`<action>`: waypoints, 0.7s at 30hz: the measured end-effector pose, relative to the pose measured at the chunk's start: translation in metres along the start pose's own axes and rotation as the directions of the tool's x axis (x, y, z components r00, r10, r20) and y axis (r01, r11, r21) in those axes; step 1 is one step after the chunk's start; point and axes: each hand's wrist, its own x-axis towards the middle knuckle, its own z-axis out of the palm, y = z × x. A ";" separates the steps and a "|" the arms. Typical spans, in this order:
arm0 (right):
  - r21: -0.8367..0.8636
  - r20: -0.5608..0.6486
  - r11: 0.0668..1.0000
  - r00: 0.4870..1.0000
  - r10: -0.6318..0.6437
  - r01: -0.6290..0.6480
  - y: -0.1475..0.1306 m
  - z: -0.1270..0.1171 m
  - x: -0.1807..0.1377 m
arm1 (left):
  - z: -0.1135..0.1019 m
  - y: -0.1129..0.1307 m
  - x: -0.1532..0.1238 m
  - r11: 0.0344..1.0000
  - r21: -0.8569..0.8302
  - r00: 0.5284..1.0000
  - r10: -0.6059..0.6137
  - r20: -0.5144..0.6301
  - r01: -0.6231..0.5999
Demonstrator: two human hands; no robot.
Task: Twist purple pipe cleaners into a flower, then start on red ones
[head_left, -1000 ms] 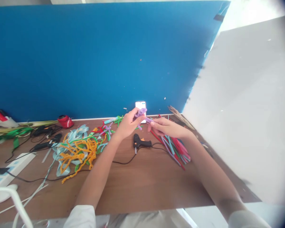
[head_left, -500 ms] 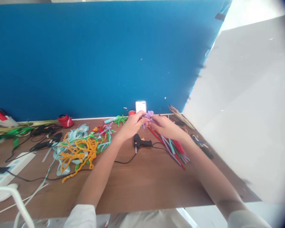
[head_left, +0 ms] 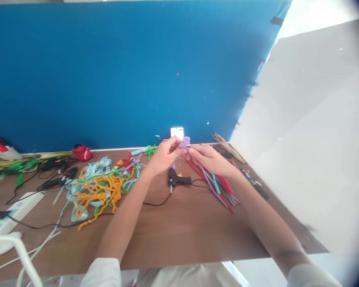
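Between my two hands is a purple pipe cleaner [head_left: 184,142], bent into a small looped bunch at its top. My left hand [head_left: 165,156] pinches it from the left with thumb and fingers. From the right, my right hand [head_left: 208,159] also closes on it, fingertips almost meeting the left thumb. A purple end hangs below the left fingers. Just under the hands a black glue gun [head_left: 179,178] lies on the table. Loose red, purple, green and blue pipe cleaners [head_left: 217,185] lie beneath my right hand and forearm, which partly hide them.
A lit phone [head_left: 177,132] leans on the blue partition [head_left: 122,71]. On the left lie orange pipe cleaners [head_left: 103,191], pale blue ribbon [head_left: 98,169], a red ribbon roll [head_left: 82,152] and a white power strip [head_left: 18,209]. Cords cross the brown table [head_left: 179,235].
The purple bunch has shifted slightly left and stands out more above my fingers. My right fingers have slid left and closed in. The purple end now hangs lower, by the left hand.
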 end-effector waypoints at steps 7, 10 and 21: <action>0.133 0.163 0.973 0.973 0.165 -0.187 0.005 -0.003 -0.003 | 0.000 -0.003 0.000 0.998 0.062 1.000 -0.028 -0.002 0.028; -0.241 -0.019 0.964 0.994 0.109 -0.111 0.005 0.003 -0.001 | -0.001 -0.010 0.002 0.999 0.036 0.999 -0.039 -0.029 0.040; -0.350 -0.229 0.936 0.967 -0.107 0.021 0.006 0.004 0.004 | -0.003 -0.025 0.009 0.994 -0.105 0.992 -0.022 -0.122 0.009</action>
